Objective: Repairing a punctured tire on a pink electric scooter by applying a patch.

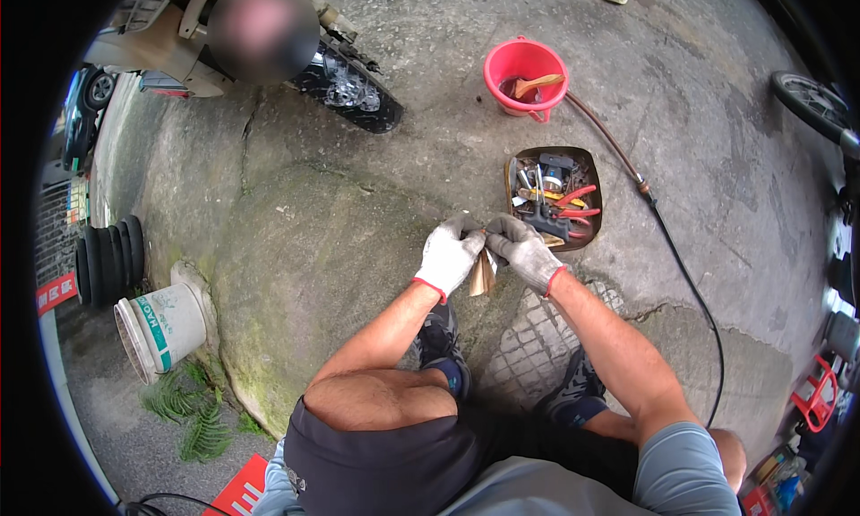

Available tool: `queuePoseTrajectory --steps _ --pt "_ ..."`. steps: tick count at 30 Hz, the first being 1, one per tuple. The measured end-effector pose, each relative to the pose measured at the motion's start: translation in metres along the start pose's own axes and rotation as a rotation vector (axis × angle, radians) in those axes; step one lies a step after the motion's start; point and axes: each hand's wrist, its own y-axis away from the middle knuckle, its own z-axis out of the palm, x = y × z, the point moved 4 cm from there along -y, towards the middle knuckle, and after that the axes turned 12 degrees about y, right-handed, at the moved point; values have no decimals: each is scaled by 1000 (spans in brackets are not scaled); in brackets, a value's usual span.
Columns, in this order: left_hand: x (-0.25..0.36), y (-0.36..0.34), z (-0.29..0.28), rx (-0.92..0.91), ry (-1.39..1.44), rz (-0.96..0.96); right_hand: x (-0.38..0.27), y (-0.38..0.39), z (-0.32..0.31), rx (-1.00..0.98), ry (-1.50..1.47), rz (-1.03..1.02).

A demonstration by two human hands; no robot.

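My left hand (449, 256), in a white work glove with a red cuff, pinches the top of a small brown paper-like piece (481, 274). My right hand (528, 254), gloved the same way, grips it from the other side, its fingertips close to those of my left. What sits between the fingertips is too small to make out. Just beyond my right hand lies a tin tray (594, 225) holding several tools, among them red-handled pliers (573, 213), a dark T-handled tool and small metal parts.
A red bucket (509, 61) with a wooden brush stands farther forward beside a hose (681, 265). A two-wheeler's front end (349, 95) is upper left, partly blurred. Stacked tyres (112, 261) and a tipped white bucket (175, 328) lie left. A wheel (811, 104) is at the right.
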Motion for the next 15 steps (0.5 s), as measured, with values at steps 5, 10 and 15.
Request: queuePoseTrajectory --steps 5,10,15 --pt "-22 -3 5 6 256 -78 6 1 16 -108 -500 148" --pt "-18 3 8 61 552 -203 14 2 29 -65 -788 177" --pt "-16 9 12 124 687 -282 17 7 40 -123 -1103 161"
